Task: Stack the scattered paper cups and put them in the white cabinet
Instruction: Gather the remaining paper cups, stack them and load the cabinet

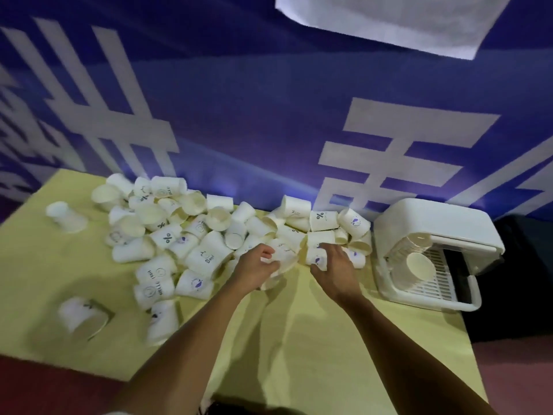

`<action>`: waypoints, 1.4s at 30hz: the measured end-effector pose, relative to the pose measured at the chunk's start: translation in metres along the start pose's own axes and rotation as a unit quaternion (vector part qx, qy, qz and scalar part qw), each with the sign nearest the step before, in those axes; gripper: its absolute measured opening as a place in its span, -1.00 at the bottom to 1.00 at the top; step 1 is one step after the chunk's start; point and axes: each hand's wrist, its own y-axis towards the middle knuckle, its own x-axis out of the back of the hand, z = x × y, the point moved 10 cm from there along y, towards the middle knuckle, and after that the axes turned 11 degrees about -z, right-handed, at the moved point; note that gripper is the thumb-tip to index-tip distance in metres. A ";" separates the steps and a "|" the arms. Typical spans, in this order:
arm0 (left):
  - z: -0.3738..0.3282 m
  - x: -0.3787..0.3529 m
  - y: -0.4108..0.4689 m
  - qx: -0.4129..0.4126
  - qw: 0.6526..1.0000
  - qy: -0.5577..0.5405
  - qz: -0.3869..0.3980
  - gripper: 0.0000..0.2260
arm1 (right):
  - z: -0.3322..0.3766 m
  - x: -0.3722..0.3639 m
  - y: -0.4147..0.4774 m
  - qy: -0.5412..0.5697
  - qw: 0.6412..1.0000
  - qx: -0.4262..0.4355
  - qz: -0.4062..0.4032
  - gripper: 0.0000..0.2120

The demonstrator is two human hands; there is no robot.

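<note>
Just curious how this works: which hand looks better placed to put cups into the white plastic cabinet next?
Probably the right hand: it grips a white paper cup and lies nearer the white plastic cabinet on that side. The left hand holds another cup farther away.

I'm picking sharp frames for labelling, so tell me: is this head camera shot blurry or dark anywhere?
Head view: dim overall. The leftmost cups are smeared by motion blur, like the left letters of the banner. The percent-marked cup mid-pile reads clearly. Soft shadows streak the yellow table, and the wide lens skews its edges.
</note>
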 end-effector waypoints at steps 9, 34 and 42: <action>0.076 0.138 -0.036 0.063 0.992 -0.020 -0.106 -0.73 | 0.130 -0.082 -0.024 0.024 0.991 0.094 0.088 -0.49; 0.275 0.348 -0.061 0.061 0.953 0.278 -0.101 -0.43 | 0.357 -0.306 -0.091 -0.141 0.914 0.262 0.277 -0.40; 0.258 0.340 -0.025 -0.032 0.935 0.339 -0.100 -0.40 | 0.341 -0.323 -0.097 -0.195 0.889 0.297 0.288 -0.44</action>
